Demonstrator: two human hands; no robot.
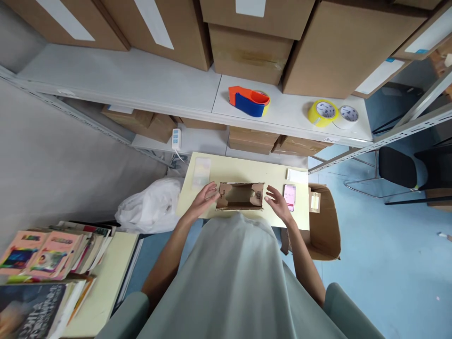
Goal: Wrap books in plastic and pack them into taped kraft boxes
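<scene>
A small open cardboard box [240,205] sits on the pale yellow table [240,165] right in front of my body. Its top is open and the inside shows brown walls. My left hand [205,197] is at the box's left end, fingers stretched and apart, holding nothing. On the other side, my right hand [277,201] hovers by the right end with its fingers spread, also holding nothing. Whether the left fingertips touch the cardboard, I cannot tell. A phone with a pink screen [289,197] lies just right of my right hand.
Above the table, a shelf [169,77] holds large cartons, an orange and blue tape dispenser [249,101] and tape rolls [323,113]. A large open carton [326,226] stands on the floor at right. Books [49,249] are stacked at left, near a white plastic bag [150,205].
</scene>
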